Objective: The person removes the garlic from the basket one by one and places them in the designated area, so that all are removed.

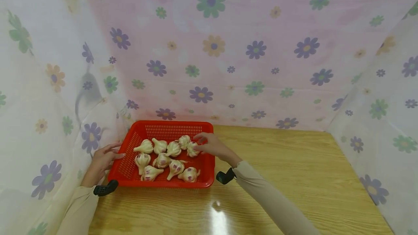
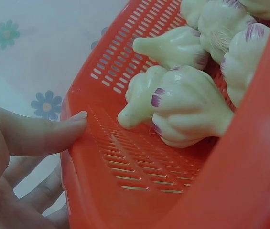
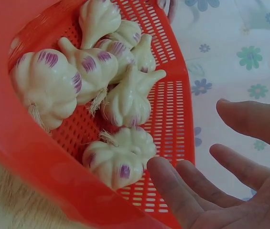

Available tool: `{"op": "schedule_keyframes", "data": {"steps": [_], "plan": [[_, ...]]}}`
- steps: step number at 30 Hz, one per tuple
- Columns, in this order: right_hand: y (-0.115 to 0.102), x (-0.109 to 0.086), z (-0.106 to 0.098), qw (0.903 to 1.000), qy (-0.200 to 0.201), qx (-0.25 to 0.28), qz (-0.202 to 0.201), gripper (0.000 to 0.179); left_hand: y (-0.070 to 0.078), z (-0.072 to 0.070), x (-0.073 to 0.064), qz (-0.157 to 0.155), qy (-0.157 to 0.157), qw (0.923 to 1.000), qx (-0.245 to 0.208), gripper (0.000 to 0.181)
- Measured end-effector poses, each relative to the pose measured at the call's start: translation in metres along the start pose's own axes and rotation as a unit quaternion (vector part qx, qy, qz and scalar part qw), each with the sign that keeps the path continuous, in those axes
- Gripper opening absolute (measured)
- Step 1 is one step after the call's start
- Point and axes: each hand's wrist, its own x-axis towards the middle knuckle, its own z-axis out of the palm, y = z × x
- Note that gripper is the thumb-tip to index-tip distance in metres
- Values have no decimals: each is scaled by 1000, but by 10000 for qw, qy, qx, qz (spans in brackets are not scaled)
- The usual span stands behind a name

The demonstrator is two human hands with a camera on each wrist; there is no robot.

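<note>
A red plastic basket (image 1: 163,184) with slotted walls holds several white garlic bulbs (image 1: 161,160) marked with purple. My left hand (image 1: 102,162) grips the basket's left rim; in the left wrist view its thumb (image 2: 53,136) lies over the edge and the other fingers are outside the wall. Over the basket's right end, my right hand (image 1: 212,145) has its fingers spread beside a garlic bulb (image 1: 192,149) near the back right corner. The right wrist view shows the open fingers (image 3: 170,191) close to that bulb (image 3: 113,164), with nothing between thumb and fingers.
The basket stands at the left back of a wooden table (image 1: 277,177), close to the flowered back cloth (image 1: 228,61). More flowered cloth (image 1: 49,119) hangs along the left side, just beyond my left hand. Dark camera mounts (image 1: 106,188) sit at both wrists.
</note>
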Motion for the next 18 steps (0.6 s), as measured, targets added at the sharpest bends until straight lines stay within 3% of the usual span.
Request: {"op": "schedule_keyframes", "data": {"steps": [9,18], "plan": [[3,24,18,9978,-159,632,151,47,2,-2,-2,-45,-2,9998,-206,67],[-3,40,37,9917,-215,986,799,53,0,0,-1,-27,35,9993,-371,67]]}}
